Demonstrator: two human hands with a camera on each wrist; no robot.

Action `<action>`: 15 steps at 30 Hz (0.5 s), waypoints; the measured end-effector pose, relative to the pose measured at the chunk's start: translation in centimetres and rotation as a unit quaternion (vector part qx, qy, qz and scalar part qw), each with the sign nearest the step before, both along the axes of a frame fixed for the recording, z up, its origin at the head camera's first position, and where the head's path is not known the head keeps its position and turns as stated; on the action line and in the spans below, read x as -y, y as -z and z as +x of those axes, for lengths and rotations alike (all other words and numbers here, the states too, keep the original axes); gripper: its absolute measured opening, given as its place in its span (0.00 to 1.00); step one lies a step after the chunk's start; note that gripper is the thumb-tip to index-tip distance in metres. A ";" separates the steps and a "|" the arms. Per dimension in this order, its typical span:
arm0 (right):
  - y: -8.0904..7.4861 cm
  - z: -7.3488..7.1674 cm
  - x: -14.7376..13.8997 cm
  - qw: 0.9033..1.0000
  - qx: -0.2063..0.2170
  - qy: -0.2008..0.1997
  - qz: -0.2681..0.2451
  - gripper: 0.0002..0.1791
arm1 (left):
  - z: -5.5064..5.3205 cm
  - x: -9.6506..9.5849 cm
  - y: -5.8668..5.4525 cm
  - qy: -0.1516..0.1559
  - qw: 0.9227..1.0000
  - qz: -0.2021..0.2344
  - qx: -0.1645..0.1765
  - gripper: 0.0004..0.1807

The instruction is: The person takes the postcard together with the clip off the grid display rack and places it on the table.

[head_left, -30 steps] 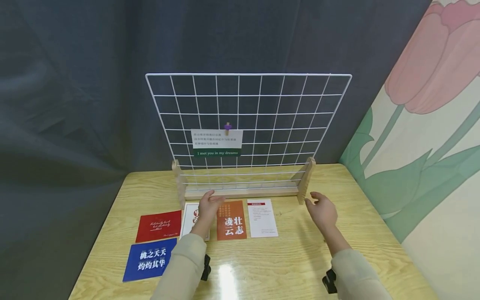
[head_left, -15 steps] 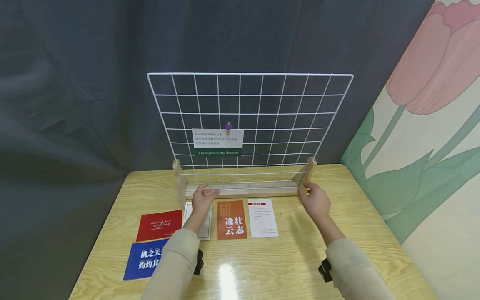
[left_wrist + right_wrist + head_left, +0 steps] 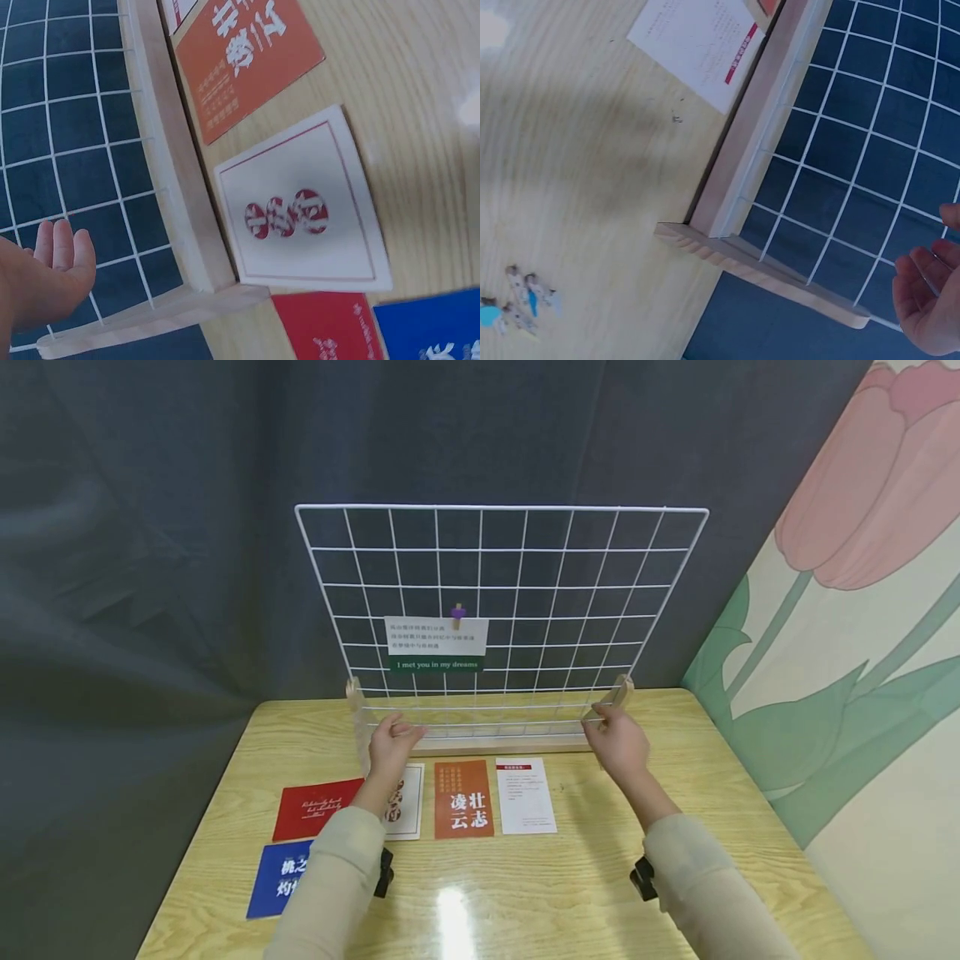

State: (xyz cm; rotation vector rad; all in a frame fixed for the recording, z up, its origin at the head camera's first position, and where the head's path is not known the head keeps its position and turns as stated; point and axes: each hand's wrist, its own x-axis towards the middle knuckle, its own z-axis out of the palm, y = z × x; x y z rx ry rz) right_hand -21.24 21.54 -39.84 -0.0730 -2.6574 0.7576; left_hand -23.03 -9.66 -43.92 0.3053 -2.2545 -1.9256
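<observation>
A white wire grid (image 3: 501,550) stands in a wooden base (image 3: 495,743). A white and green card (image 3: 437,645) hangs on it from a small wooden clip (image 3: 457,615) with a purple ornament. My left hand (image 3: 393,743) is at the grid's lower left, in front of the base; in the left wrist view its fingers (image 3: 63,244) are bent and hold nothing. At the lower right is my right hand (image 3: 618,743), its fingertips overlapping the wires close to the wooden upright. Its fingers (image 3: 919,281) are loosely curled in the right wrist view, with nothing visibly gripped.
Before the base lie an orange card (image 3: 461,802), a white card with a red bar (image 3: 525,797) and a white bordered card (image 3: 300,210). Red (image 3: 315,810) and blue (image 3: 273,885) cards lie left. Several small wooden clips (image 3: 525,300) lie on the table.
Both hands have moved forward toward the grid's lower part. The left also shifted left, and the right moved inward. The cards and the grid stay in place.
</observation>
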 end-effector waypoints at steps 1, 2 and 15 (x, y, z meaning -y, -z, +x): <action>-0.1 -0.1 0.1 1.000 -0.002 -0.002 0.001 0.17 | -0.1 0.2 -0.2 -0.001 1.000 0.002 -0.002 0.31; -0.2 -0.3 0.3 1.000 -0.005 -0.006 0.001 0.17 | -0.1 0.4 -0.3 0.000 1.000 0.005 -0.004 0.31; -1.9 -1.5 1.5 0.997 -0.047 -0.052 0.035 0.17 | -1.1 2.1 -2.8 -0.006 1.000 0.018 -0.021 0.31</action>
